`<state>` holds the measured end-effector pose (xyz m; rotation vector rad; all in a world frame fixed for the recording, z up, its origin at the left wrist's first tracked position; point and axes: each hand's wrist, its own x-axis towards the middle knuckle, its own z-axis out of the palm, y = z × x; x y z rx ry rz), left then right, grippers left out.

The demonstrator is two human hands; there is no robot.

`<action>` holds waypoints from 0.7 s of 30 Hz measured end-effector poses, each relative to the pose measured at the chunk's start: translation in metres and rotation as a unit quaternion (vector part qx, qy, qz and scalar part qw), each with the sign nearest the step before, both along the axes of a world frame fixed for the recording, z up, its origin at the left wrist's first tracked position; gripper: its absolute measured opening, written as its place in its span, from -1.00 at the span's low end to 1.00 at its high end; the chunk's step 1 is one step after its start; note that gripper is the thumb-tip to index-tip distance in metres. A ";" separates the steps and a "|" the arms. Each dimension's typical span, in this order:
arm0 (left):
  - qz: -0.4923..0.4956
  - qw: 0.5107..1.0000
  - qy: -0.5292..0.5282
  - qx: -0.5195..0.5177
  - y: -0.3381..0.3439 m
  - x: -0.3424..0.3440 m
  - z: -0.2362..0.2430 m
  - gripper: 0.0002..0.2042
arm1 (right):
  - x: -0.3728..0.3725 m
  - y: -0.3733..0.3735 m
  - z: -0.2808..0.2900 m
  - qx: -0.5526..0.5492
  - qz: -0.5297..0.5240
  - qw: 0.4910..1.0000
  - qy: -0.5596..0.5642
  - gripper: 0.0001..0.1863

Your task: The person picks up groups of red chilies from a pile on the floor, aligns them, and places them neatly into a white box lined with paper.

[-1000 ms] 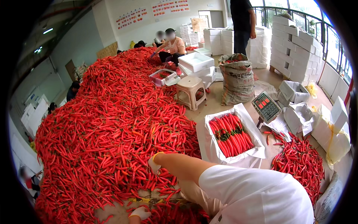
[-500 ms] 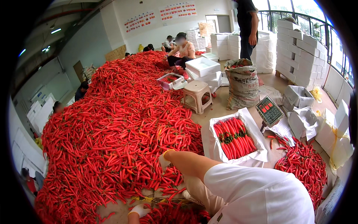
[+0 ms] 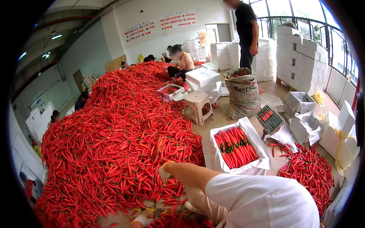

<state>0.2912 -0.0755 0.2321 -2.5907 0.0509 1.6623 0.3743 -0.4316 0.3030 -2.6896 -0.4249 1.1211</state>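
Note:
A big heap of red chili peppers [image 3: 125, 140] spreads over the floor in front of me and to my left. My right hand [image 3: 164, 173], in a white glove with a yellow cuff, reaches across to the heap's near right edge and is at the peppers there; its fingers are hidden. At the lower edge, my left hand [image 3: 143, 219], also in a white glove, is low beside a smaller batch of red peppers [image 3: 176, 221]. Its fingers are too indistinct to read. A white-lined box [image 3: 262, 161] packed with rows of peppers [image 3: 235, 147] sits beyond my right arm.
A scale display [image 3: 270, 119] stands beside the box, with a loose pepper pile [image 3: 308, 176] at right. Farther off are a beige stool [image 3: 197, 104], a full woven sack [image 3: 242, 95] and stacked white boxes [image 3: 300, 57]. Several people sit around the heap; one person [image 3: 246, 32] stands behind the sack.
The view has tilted up slightly, so the near things sit lower in the picture and more of the standing person shows. Both gloved hands stay in about the same places by the peppers.

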 end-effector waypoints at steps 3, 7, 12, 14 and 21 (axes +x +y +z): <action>-0.011 1.000 0.000 -0.003 -0.006 0.000 0.003 -0.34 | -0.001 0.000 0.000 -0.006 0.001 1.000 0.000 -0.30; -0.038 0.998 0.030 -0.028 -0.016 -0.009 0.025 -0.36 | -0.006 0.004 0.008 -0.014 0.007 1.000 0.001 -0.29; -0.041 0.999 0.002 -0.026 -0.002 -0.006 0.010 -0.36 | -0.012 0.005 0.017 -0.025 0.006 1.000 0.010 -0.27; -0.009 1.000 -0.008 0.000 0.001 -0.004 0.001 -0.34 | -0.011 0.005 0.014 -0.019 0.006 1.000 0.008 -0.27; -0.056 0.998 0.001 -0.032 -0.001 -0.006 -0.007 -0.33 | -0.006 0.000 -0.001 -0.018 0.006 1.000 0.003 -0.26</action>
